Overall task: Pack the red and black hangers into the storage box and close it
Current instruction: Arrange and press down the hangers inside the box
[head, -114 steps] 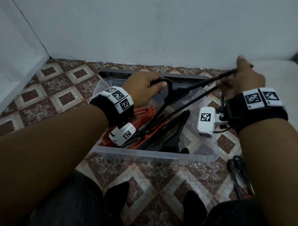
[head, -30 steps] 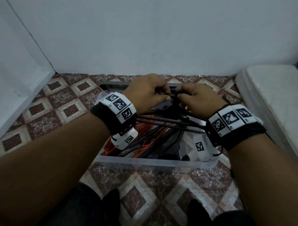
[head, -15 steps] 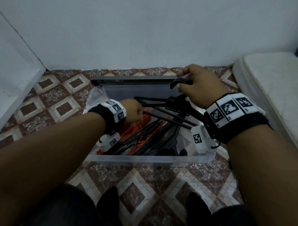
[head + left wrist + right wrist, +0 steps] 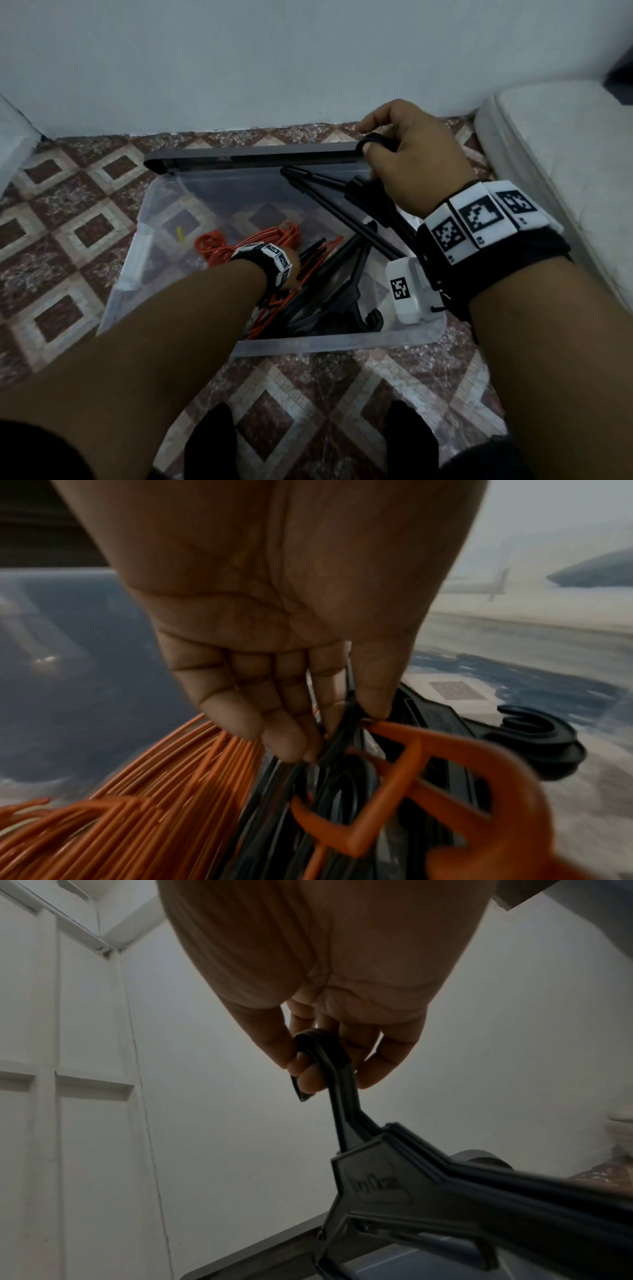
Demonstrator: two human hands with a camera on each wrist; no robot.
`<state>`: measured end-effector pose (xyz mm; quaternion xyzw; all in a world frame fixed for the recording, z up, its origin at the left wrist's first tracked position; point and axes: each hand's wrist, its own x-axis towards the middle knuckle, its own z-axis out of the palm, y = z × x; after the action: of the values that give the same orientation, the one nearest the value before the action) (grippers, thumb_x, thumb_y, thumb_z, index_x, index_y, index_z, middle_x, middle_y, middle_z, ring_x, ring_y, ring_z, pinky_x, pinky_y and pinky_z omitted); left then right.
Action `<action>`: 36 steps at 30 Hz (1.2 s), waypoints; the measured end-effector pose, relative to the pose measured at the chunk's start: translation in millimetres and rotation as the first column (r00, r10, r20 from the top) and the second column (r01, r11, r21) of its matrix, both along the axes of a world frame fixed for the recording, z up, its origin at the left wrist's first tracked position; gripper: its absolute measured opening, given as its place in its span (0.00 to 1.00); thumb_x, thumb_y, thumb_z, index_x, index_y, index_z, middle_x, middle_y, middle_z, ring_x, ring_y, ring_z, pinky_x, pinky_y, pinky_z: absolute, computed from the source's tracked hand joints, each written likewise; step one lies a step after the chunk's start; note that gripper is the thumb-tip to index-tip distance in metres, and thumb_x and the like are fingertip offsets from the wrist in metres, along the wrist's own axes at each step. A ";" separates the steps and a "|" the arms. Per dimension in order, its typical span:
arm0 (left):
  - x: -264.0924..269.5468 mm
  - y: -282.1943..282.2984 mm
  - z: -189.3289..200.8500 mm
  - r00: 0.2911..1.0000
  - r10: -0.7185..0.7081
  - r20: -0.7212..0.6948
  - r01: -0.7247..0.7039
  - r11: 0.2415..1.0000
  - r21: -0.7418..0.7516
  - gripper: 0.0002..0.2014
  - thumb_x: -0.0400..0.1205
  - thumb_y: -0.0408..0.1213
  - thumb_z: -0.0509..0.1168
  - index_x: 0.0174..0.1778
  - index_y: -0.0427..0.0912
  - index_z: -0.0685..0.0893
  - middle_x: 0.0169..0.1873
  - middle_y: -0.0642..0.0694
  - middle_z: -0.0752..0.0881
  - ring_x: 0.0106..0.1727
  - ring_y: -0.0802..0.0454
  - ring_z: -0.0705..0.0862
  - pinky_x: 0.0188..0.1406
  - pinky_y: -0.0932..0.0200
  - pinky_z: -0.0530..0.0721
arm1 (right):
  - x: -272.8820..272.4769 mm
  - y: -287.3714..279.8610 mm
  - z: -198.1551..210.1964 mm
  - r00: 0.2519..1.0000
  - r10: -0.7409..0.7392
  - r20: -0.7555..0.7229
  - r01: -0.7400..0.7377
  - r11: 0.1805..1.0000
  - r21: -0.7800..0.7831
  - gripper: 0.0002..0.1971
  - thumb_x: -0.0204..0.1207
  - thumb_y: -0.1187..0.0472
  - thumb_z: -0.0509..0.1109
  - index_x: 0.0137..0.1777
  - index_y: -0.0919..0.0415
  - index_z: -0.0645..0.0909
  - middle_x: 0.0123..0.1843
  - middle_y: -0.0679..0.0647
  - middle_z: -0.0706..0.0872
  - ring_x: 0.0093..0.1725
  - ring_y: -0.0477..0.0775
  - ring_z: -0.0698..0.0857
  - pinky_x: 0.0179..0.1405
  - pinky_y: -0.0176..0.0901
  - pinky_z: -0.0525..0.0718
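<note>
Packing was well along: red wire hangers lay in the clear plastic storage box, left hand pinching black rods there; right hand gripped black plastic hangers by their hooks above it, dark lid still off behind.

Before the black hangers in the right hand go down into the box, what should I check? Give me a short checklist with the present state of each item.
1. Right hand grips the hooks of the black plastic hangers: ok.
2. Clear plastic storage box open, dark lid behind it: ok.
3. Free space at the box's far side: ok.
4. Left hand out of the drop path: not ok, it pinches thin black wire hangers beside the red wire hangers.
5. More hangers outside the box: cannot tell.
</note>
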<state>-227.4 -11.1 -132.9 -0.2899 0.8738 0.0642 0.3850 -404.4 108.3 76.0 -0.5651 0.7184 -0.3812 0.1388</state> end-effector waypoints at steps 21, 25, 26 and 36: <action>73.4 54.6 212.4 0.643 -0.008 -0.765 -0.143 0.981 -0.130 0.11 0.85 0.44 0.65 0.60 0.48 0.86 0.53 0.48 0.86 0.48 0.49 0.83 0.44 0.59 0.73 | -6.8 19.0 3.7 0.981 0.044 0.188 -0.038 0.999 -0.037 0.11 0.83 0.58 0.61 0.49 0.45 0.85 0.39 0.51 0.90 0.38 0.52 0.87 0.50 0.61 0.89; 61.9 63.3 223.6 0.523 0.005 -0.852 -0.166 0.981 -0.096 0.08 0.85 0.45 0.65 0.57 0.50 0.84 0.47 0.53 0.87 0.45 0.54 0.83 0.42 0.58 0.78 | 0.6 21.8 5.6 0.953 0.103 0.284 -0.102 0.995 -0.017 0.13 0.85 0.59 0.60 0.47 0.47 0.85 0.37 0.52 0.89 0.39 0.58 0.86 0.51 0.70 0.87; 58.8 65.1 225.4 0.491 0.020 -0.871 -0.176 0.981 -0.077 0.08 0.84 0.45 0.65 0.56 0.50 0.84 0.45 0.54 0.87 0.44 0.55 0.84 0.43 0.59 0.79 | 2.9 21.6 6.0 0.950 0.114 0.291 -0.118 0.993 -0.002 0.13 0.86 0.59 0.60 0.47 0.47 0.85 0.37 0.51 0.89 0.39 0.58 0.86 0.51 0.72 0.86; 40.2 74.2 218.9 0.355 -0.011 -0.935 -0.178 0.981 -0.079 0.06 0.83 0.45 0.68 0.52 0.49 0.87 0.39 0.58 0.82 0.38 0.60 0.79 0.35 0.68 0.71 | 19.9 23.9 14.6 0.935 0.265 0.237 -0.295 0.950 0.103 0.07 0.81 0.62 0.67 0.53 0.49 0.84 0.42 0.53 0.89 0.41 0.54 0.87 0.55 0.65 0.86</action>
<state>-187.2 63.2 85.9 -0.2776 0.9240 0.1631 -0.2063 -384.5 132.2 90.7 -0.6051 0.6352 -0.3674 0.3088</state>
